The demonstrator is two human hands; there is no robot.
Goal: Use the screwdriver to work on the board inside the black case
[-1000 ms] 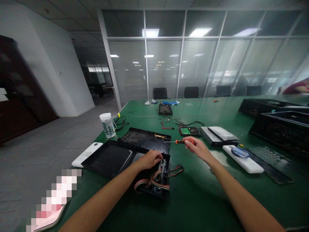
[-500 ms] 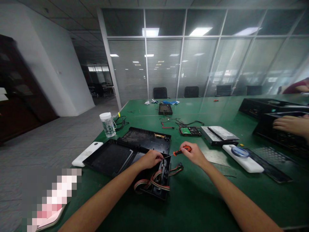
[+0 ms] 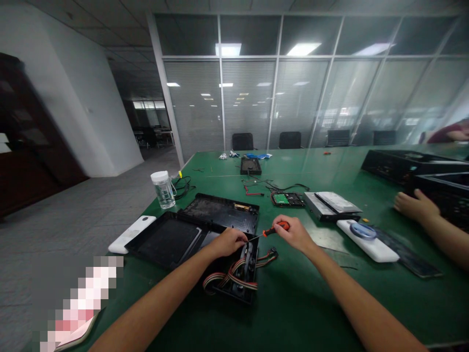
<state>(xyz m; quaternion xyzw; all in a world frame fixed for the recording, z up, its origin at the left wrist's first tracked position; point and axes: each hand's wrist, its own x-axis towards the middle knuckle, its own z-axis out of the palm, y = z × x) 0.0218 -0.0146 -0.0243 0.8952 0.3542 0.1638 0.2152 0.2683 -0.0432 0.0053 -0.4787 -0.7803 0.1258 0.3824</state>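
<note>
My right hand (image 3: pixel 293 233) is closed round the red and black handle of a screwdriver (image 3: pixel 271 229). The screwdriver's thin shaft slants left and down to the right end of an open black case (image 3: pixel 157 239). My left hand (image 3: pixel 230 241) rests at that end, its fingers pinched close to the shaft's tip; what they hold is too small to make out. Striped ribbon cables (image 3: pixel 238 274) loop out of the case below my left hand. A flat black cover (image 3: pixel 216 211) lies just behind the case.
A clear bottle (image 3: pixel 163 189) and a white device (image 3: pixel 134 234) stand left. Behind and right are a green circuit board (image 3: pixel 282 198), a silver drive (image 3: pixel 331 204) and a white object with a blue ring (image 3: pixel 368 240). Another person's hand (image 3: pixel 415 205) is beside black housings (image 3: pixel 439 195).
The other person's hand at the right has moved left and lower along the black housing, which has shifted too. My own hands and the screwdriver look nearly unmoved.
</note>
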